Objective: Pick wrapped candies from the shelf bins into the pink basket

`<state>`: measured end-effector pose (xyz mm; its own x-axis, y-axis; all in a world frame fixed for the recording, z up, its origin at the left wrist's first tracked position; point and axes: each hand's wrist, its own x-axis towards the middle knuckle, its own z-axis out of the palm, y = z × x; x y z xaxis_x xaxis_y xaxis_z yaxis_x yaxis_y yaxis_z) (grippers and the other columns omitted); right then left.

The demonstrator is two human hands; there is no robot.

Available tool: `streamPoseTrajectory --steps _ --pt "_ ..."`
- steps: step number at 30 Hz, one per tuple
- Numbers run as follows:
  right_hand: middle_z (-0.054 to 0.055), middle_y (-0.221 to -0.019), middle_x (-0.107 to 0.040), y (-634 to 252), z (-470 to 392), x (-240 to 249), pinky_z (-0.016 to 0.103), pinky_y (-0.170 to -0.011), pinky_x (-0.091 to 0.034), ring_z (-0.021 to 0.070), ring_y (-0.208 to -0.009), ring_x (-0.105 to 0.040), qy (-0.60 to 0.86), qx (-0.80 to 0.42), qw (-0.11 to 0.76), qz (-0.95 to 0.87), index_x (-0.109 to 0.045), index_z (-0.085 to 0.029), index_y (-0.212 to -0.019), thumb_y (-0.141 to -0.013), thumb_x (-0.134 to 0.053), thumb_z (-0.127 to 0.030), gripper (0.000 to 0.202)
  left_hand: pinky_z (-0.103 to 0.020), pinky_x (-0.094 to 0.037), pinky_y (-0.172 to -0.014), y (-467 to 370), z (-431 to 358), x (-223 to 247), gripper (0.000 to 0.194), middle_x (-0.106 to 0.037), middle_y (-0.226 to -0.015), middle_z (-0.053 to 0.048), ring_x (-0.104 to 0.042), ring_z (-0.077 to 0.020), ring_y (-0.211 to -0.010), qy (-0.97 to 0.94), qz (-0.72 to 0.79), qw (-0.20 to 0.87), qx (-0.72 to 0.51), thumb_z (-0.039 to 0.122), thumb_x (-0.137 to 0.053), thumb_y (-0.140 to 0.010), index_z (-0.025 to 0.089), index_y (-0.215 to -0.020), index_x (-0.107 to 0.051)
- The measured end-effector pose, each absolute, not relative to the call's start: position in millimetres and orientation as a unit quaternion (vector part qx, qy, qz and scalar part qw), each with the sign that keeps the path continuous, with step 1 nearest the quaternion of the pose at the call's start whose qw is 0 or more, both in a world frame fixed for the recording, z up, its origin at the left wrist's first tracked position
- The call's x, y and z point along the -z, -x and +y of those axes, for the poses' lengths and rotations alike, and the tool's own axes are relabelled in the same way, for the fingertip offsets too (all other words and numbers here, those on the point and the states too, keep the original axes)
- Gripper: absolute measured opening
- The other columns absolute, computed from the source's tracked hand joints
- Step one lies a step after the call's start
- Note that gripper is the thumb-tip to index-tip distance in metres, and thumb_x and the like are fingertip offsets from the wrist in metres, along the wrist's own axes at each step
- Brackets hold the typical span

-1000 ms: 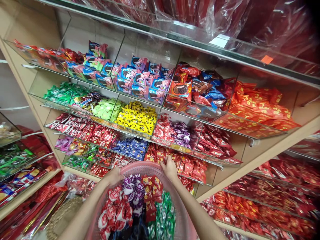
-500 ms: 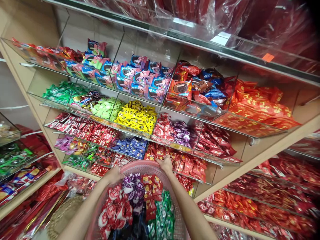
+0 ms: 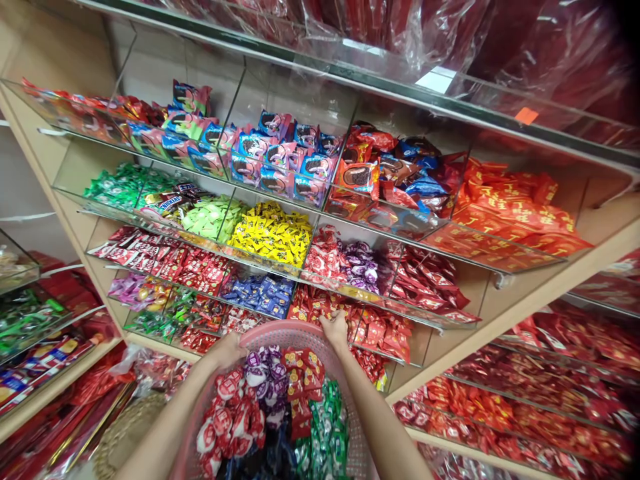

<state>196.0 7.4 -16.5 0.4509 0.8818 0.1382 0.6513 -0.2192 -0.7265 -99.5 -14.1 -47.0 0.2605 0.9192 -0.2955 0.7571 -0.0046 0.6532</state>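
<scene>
A pink perforated basket (image 3: 295, 330) is at the bottom centre, holding red-and-white candies (image 3: 233, 427), purple candies (image 3: 266, 377), red packets (image 3: 304, 377), green candies (image 3: 329, 427) and dark blue ones. My left hand (image 3: 227, 350) grips the basket's rim at its far left side, fingertips mostly hidden. Near the rim's far right side is my right hand (image 3: 335, 328), its thumb and finger apart and reaching past the rim beside the lowest shelf's red packets. Whether it touches the rim or a packet, I cannot tell.
Slanted glass shelves ahead hold yellow candies (image 3: 273, 233), blue-and-pink cookie packs (image 3: 280, 157), orange-red packets (image 3: 515, 207) and blue candies (image 3: 260, 293). A wooden divider (image 3: 520, 310) runs along the right. A woven basket (image 3: 123, 430) sits at lower left.
My right hand has shifted slightly right and its fingers have lifted off the rim and spread. The left hand and the pink basket are nearly unchanged.
</scene>
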Motion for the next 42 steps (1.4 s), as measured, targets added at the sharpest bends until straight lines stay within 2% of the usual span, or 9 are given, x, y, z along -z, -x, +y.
streamPoseTrajectory --steps 6,9,13,17,20,24,30,38,42 --pt "0.002 -0.074 -0.052 -193 -15 3 0.023 -0.061 -0.04 0.0135 -0.066 -0.051 0.71 -0.117 0.465 -0.516 -0.036 -0.019 -0.085 -0.073 -0.047 -0.043 0.028 -0.019 -0.023 -0.046 101 -11 51 0.018 -0.036 -0.052 0.002 -0.033 -0.0071 -0.048 -0.709 0.595 0.364 -0.105 0.03 -0.045 -0.061 0.012 -0.059 -0.046" --pt "0.0 -0.074 -0.049 -177 -44 4 0.024 -0.061 -0.039 0.0136 -0.065 -0.048 0.667 -0.102 0.493 -0.549 -0.036 -0.02 -0.084 -0.074 -0.047 -0.04 0.025 -0.019 -0.022 -0.045 101 -11 52 0.019 -0.033 -0.051 0.002 -0.031 -0.0065 -0.047 -0.71 0.592 0.367 -0.107 0.03 -0.045 -0.06 0.012 -0.054 -0.042" --pt "-0.002 -0.069 -0.048 -150 -85 23 0.025 -0.056 -0.038 0.0142 -0.057 -0.048 0.69 -0.131 0.41 -0.582 -0.035 -0.022 -0.08 -0.072 -0.048 -0.033 0.018 -0.019 -0.022 -0.045 101 -12 51 0.02 -0.035 -0.05 0.003 -0.031 -0.0068 -0.047 -0.696 0.603 0.372 -0.117 0.032 -0.047 -0.06 0.012 -0.056 -0.045" --pt "0.004 -0.078 -0.054 -134 -110 42 0.03 -0.06 -0.041 0.0213 -0.071 -0.055 0.72 -0.097 0.299 -0.619 -0.037 -0.022 -0.08 -0.071 -0.046 -0.025 0.013 -0.019 -0.025 -0.048 102 -13 49 0.021 -0.039 -0.051 0.002 -0.036 -0.0081 -0.05 -0.686 0.603 0.388 -0.124 0.033 -0.049 -0.059 0.012 -0.058 -0.048" --pt "0.008 -0.085 -0.055 -131 -115 52 0.034 -0.062 -0.043 0.026 -0.08 -0.057 0.729 -0.053 0.237 -0.64 -0.04 -0.02 -0.091 -0.073 -0.045 -0.024 0.018 -0.019 -0.026 -0.048 102 -13 47 0.02 -0.04 -0.051 0.002 -0.036 -0.0085 -0.05 -0.689 0.602 0.385 -0.121 0.032 -0.049 -0.06 0.012 -0.057 -0.048" --pt "0.011 -0.088 -0.057 -131 -114 65 0.035 -0.062 -0.044 0.0276 -0.083 -0.058 0.728 -0.031 0.2 -0.655 -0.038 -0.019 -0.107 -0.076 -0.044 -0.027 0.032 -0.02 -0.026 -0.048 102 -13 46 0.02 -0.039 -0.05 0.002 -0.037 -0.0088 -0.05 -0.687 0.602 0.388 -0.123 0.031 -0.05 -0.06 0.012 -0.056 -0.048" --pt "0.011 -0.091 -0.058 -127 -117 75 0.035 -0.064 -0.044 0.0268 -0.084 -0.058 0.717 -0.032 0.215 -0.663 -0.037 -0.019 -0.112 -0.076 -0.042 -0.024 0.036 -0.02 -0.024 -0.047 102 -12 48 0.021 -0.039 -0.049 0.002 -0.035 -0.0082 -0.048 -0.695 0.6 0.377 -0.12 0.032 -0.048 -0.061 0.012 -0.055 -0.047" --pt "0.006 -0.081 -0.058 -130 -110 36 0.029 -0.06 -0.039 0.0213 -0.074 -0.057 0.747 -0.018 0.232 -0.622 -0.043 -0.021 -0.083 -0.08 -0.04 -0.031 0.011 -0.018 -0.025 -0.048 101 -13 47 0.019 -0.039 -0.05 0.002 -0.036 -0.0075 -0.048 -0.697 0.602 0.368 -0.124 0.03 -0.048 -0.06 0.011 -0.058 -0.049" --pt "0.005 -0.079 -0.056 -146 -86 11 0.027 -0.062 -0.037 0.0188 -0.074 -0.054 0.719 -0.01 0.277 -0.637 -0.043 -0.02 -0.081 -0.08 -0.038 -0.029 0.011 -0.017 -0.025 -0.047 102 -12 50 0.02 -0.039 -0.051 0.002 -0.036 -0.0072 -0.049 -0.705 0.6 0.361 -0.116 0.031 -0.046 -0.061 0.012 -0.063 -0.053"
